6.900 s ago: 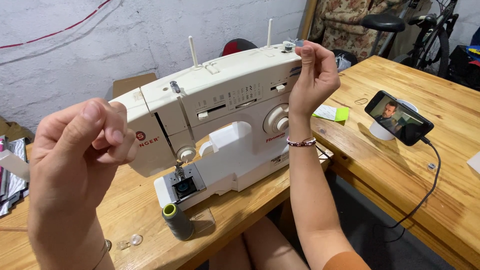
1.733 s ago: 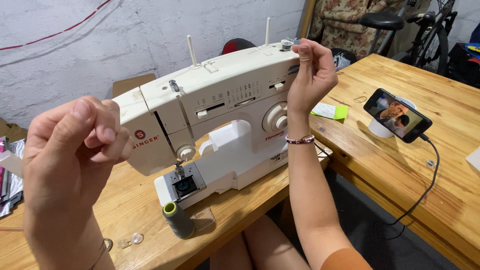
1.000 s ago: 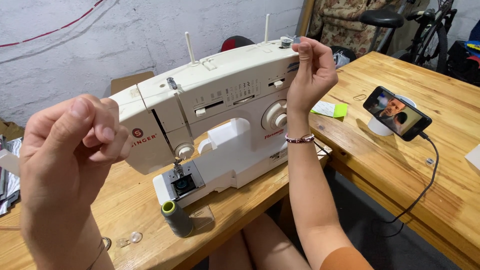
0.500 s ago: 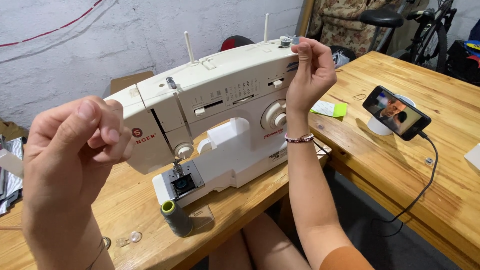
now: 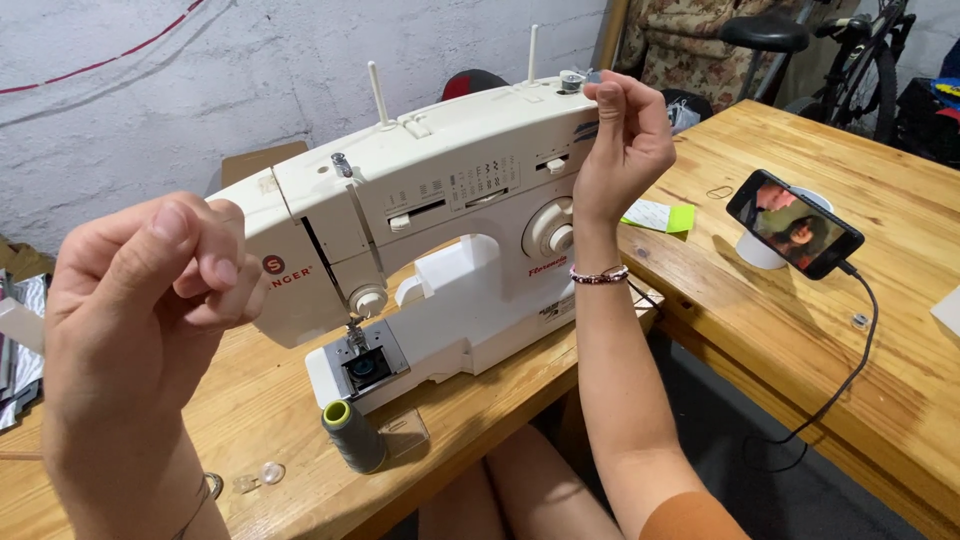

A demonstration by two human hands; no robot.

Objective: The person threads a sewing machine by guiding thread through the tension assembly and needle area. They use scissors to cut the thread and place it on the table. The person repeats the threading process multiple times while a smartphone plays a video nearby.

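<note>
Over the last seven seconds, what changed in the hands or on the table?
Very little. The left hand stays raised with fingertips pinched, drifting only slightly; the right hand stays pinched by the top right end of the sewing machine. Whether thread runs between them cannot be seen. The whole view shifts slightly. The olive thread spool, clear bobbins and phone lie where they were.

My hands are hovering with the sewing machine [image 5: 450, 230] bulking between them; its two spool pins [image 5: 376, 92] are jutting upward, and the olive thread spool [image 5: 350, 436] is blocking the counter [image 5: 250, 400] before the needle plate.
</note>
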